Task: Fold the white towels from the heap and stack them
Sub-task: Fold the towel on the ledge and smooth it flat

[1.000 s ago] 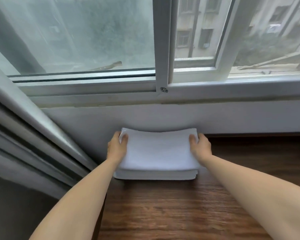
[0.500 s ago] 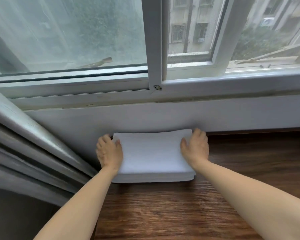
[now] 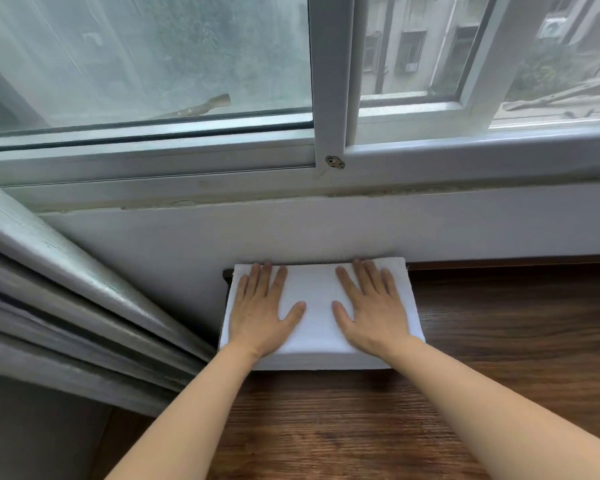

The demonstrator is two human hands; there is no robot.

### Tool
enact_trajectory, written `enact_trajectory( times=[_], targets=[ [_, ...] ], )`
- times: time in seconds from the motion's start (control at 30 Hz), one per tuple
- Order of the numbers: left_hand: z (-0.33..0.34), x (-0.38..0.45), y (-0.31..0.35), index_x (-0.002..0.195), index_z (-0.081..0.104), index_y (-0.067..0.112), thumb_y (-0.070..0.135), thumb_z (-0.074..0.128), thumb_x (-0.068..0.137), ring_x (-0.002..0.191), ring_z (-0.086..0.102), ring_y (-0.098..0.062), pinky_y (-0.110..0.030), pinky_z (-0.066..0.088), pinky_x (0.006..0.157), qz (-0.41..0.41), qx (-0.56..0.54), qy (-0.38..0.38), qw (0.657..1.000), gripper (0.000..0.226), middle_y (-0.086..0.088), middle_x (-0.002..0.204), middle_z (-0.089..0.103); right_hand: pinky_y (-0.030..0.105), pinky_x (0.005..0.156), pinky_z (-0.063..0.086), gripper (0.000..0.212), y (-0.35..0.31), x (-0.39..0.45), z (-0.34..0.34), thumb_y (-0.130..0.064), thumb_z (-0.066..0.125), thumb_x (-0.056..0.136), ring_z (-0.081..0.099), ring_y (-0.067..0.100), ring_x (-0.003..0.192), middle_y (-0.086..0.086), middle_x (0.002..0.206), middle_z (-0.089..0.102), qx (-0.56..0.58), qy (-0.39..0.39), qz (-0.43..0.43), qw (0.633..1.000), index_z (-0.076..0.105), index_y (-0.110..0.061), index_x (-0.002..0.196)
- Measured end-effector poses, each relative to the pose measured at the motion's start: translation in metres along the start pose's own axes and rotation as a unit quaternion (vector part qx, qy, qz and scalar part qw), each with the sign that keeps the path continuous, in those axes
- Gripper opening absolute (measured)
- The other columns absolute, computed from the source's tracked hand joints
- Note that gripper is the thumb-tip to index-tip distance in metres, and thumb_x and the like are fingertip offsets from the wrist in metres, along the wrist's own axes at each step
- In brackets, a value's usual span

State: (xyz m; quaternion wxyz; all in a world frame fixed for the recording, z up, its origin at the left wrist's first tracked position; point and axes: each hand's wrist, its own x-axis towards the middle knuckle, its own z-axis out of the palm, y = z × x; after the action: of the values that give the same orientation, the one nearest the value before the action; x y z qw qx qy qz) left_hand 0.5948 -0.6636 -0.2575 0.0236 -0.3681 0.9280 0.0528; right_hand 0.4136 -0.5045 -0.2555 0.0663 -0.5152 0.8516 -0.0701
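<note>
A stack of folded white towels (image 3: pixel 317 306) lies on the dark wooden table (image 3: pixel 482 341), at its far left corner against the white wall. My left hand (image 3: pixel 262 310) lies flat on the left half of the top towel, fingers straight and spread. On the right half my right hand (image 3: pixel 371 306) presses down the same way, palm flat. Both thumbs point inward toward each other. The towel heap is out of view.
A white wall (image 3: pixel 326 233) and a sliding window frame (image 3: pixel 329 98) rise right behind the stack. Grey curtains (image 3: pixel 66 289) hang at the left, next to the table's left edge. Bare wood stretches to the right of and in front of the stack.
Both hands moved from gripping the top towel's side edges inward onto its top and now lie flat on it. The stack looks flatter.
</note>
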Motion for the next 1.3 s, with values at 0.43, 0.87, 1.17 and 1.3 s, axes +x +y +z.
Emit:
enact_trajectory(
  times=[0.43,0.87,1.17,1.3],
  targets=[
    [0.003,-0.008,-0.032,0.162,0.013,0.013,0.055,0.041,0.1,0.153,0.021,-0.031,-0.052,0.026,0.122,-0.12,-0.189,0.114,0.968,0.08,-0.014,0.166,0.021,0.053,0.111,0.037,0.087,0.042,-0.016,-0.01,-0.062,0.05,0.095,0.039,0.039,0.14,0.02,0.152,0.041,0.244,0.038,0.3,0.922,0.026,-0.008,0.158],
    [-0.012,-0.009,-0.053,0.104,0.07,0.015,0.083,0.081,0.048,0.085,0.075,-0.025,-0.043,0.062,0.085,-0.376,-0.497,-0.093,0.776,0.089,-0.003,0.097,0.077,0.044,0.091,0.059,0.083,0.051,0.005,-0.037,-0.054,0.094,0.064,0.069,0.028,0.1,0.008,0.113,0.071,0.555,-0.125,0.394,0.722,0.061,-0.006,0.123],
    [-0.04,-0.012,-0.047,0.105,0.067,0.005,0.047,0.09,0.07,0.086,0.075,-0.032,-0.037,0.06,0.071,-0.376,-0.605,-0.124,0.691,0.06,-0.014,0.098,0.077,0.048,0.074,0.062,0.055,0.035,0.002,-0.053,-0.036,0.095,0.069,0.072,0.036,0.095,0.015,0.105,0.073,0.609,-0.152,0.419,0.656,0.063,-0.01,0.105],
    [-0.043,-0.013,-0.05,0.106,0.068,0.004,0.044,0.094,0.066,0.087,0.076,-0.035,-0.046,0.062,0.079,-0.381,-0.616,-0.137,0.675,0.063,-0.015,0.097,0.078,0.044,0.07,0.063,0.062,0.034,-0.001,-0.046,-0.038,0.096,0.066,0.074,0.035,0.093,0.014,0.105,0.076,0.611,-0.141,0.417,0.658,0.066,-0.01,0.112]
  ],
)
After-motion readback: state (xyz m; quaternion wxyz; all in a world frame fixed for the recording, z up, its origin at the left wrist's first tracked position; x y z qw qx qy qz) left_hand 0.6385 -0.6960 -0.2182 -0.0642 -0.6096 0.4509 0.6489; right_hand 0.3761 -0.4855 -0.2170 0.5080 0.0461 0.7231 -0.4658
